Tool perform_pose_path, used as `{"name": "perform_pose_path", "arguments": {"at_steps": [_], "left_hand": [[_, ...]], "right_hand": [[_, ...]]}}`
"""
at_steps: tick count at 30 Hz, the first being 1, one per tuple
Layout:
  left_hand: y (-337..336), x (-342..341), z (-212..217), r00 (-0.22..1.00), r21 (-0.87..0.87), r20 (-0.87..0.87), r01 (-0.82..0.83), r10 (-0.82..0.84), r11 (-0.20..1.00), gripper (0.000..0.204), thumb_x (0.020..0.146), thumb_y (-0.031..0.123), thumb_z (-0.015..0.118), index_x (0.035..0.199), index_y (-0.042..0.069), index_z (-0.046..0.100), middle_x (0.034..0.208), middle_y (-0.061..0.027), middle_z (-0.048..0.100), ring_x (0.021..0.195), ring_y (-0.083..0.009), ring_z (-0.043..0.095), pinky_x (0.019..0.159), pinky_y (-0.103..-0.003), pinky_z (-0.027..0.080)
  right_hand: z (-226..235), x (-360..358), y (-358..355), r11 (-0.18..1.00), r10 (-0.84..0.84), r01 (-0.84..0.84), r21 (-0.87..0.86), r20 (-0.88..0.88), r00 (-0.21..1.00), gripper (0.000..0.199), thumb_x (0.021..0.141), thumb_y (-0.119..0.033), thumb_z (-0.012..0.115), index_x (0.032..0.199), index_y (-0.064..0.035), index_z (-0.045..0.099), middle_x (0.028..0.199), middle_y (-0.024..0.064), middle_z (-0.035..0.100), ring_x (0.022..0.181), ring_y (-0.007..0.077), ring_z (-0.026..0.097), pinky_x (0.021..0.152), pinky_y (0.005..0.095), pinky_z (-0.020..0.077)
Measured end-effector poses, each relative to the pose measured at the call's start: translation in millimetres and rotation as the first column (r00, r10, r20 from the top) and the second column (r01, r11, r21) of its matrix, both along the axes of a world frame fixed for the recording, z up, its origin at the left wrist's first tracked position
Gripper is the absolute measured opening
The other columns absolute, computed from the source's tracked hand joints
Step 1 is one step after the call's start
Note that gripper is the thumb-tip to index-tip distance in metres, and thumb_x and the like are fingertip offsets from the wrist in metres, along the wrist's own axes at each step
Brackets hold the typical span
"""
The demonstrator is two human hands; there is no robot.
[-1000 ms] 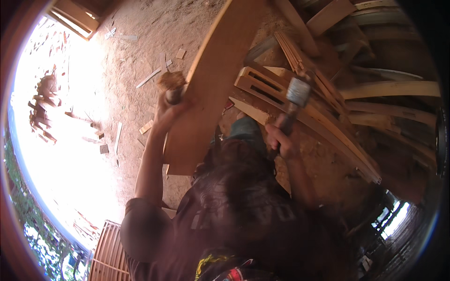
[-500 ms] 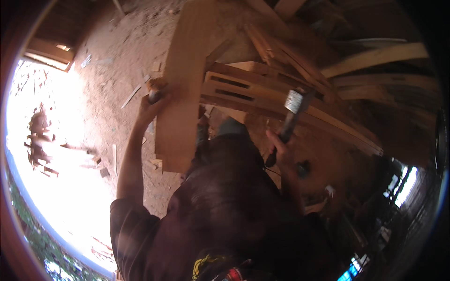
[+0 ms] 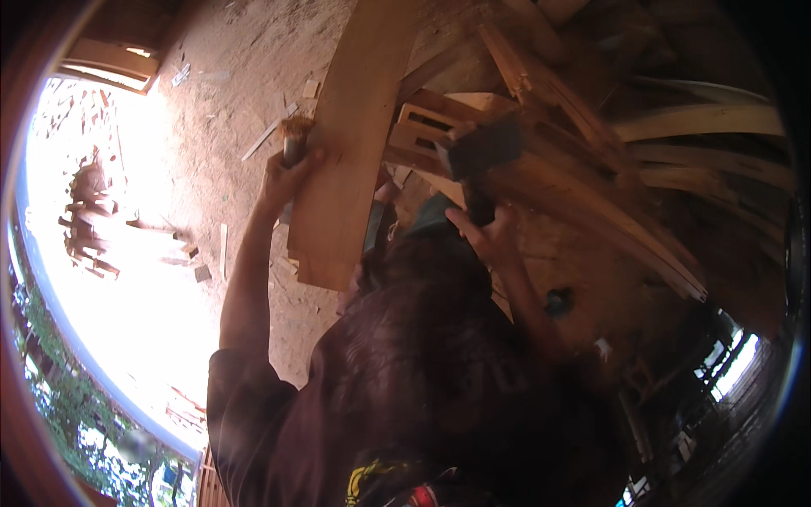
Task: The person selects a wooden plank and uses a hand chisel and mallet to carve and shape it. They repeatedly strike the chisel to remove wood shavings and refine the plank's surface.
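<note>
A long, flat wooden board (image 3: 351, 160) stands or leans in front of me, beside my legs. My left hand (image 3: 291, 176) is closed at the board's left edge around a short tool with a frayed wooden top (image 3: 296, 131) and a paler band below; it looks like a chisel, its lower end hidden. My right hand (image 3: 494, 237) grips the dark handle of a hammer-like tool with a broad, dark head (image 3: 488, 148). That head is raised to the right of the board, apart from it, and blurred by motion.
Beyond my right hand lies a slotted wooden frame piece (image 3: 427, 122), with split timber (image 3: 549, 93) across it. Curved planks (image 3: 701, 120) are stacked at the far right. Wood scraps (image 3: 260, 139) lie on the dirt floor (image 3: 232, 93), left of the board. Bright daylight enters at left.
The hammer-like tool has swung left and its head has turned toward the board. My right hand has risen slightly. The board and left hand appear shifted right with the view.
</note>
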State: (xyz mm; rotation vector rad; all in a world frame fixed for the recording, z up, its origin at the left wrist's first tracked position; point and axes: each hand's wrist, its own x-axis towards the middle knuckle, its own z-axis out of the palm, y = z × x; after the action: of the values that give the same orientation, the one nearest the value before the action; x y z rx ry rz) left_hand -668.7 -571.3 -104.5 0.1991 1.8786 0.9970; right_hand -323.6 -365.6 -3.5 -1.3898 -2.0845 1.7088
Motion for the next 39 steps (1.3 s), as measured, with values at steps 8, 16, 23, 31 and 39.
{"name": "perform_pose_path", "arguments": {"at_steps": [8,16,23,31,39], "left_hand": [[-3,-11,30,0.992,0.168,-0.037,0.122,-0.117,0.978,0.050,0.104,0.032,0.070,0.140,-0.002,0.064,0.122,-0.0090,0.072,0.106,-0.0141,0.066,0.091,-0.031,0.054],[-9,-18,15,0.963,-0.101,-0.130,0.226,-0.238,0.969,0.066,0.105,0.045,0.068,0.145,-0.006,0.057,0.128,-0.0157,0.069,0.118,-0.0195,0.062,0.098,-0.036,0.051],[3,6,17,0.987,0.051,-0.143,0.076,-0.068,0.996,0.067,0.099,0.050,0.075,0.138,-0.004,0.064,0.124,-0.0141,0.070,0.112,-0.0200,0.064,0.097,-0.038,0.052],[9,23,32,0.956,-0.091,-0.291,-0.052,0.023,0.994,0.068,0.098,0.055,0.071,0.120,-0.009,0.072,0.112,-0.0172,0.074,0.103,-0.0226,0.066,0.090,-0.038,0.053],[-12,3,0,0.954,0.022,-0.296,-0.047,0.052,0.999,0.054,0.096,0.047,0.078,0.100,-0.007,0.074,0.091,-0.0097,0.072,0.085,-0.0166,0.063,0.078,-0.036,0.051]], "right_hand": [[-91,-75,-71,0.993,-0.008,0.025,0.117,-0.140,0.990,0.061,0.086,-0.043,0.085,0.133,-0.0064,0.070,0.118,0.0162,0.077,0.120,0.0346,0.070,0.102,0.0424,0.0539],[-96,-106,-89,0.983,-0.125,0.158,0.096,-0.285,0.950,0.055,0.082,-0.025,0.082,0.132,-0.0064,0.068,0.107,0.0193,0.078,0.102,0.0353,0.076,0.086,0.0433,0.0579],[-117,-114,-85,0.980,-0.159,0.189,0.068,-0.316,0.935,0.051,0.083,-0.014,0.075,0.133,-0.0076,0.067,0.106,0.0229,0.076,0.101,0.0402,0.074,0.086,0.0450,0.0577],[-124,-124,-87,0.987,-0.100,0.122,0.101,-0.193,0.976,0.053,0.083,-0.013,0.076,0.134,-0.0063,0.065,0.109,0.0243,0.075,0.106,0.0430,0.072,0.089,0.0481,0.0575],[-101,-102,-66,0.998,0.016,-0.014,0.057,-0.023,1.000,0.062,0.079,-0.024,0.078,0.137,-0.0054,0.063,0.118,0.0245,0.074,0.113,0.0415,0.070,0.095,0.0474,0.0556]]}}
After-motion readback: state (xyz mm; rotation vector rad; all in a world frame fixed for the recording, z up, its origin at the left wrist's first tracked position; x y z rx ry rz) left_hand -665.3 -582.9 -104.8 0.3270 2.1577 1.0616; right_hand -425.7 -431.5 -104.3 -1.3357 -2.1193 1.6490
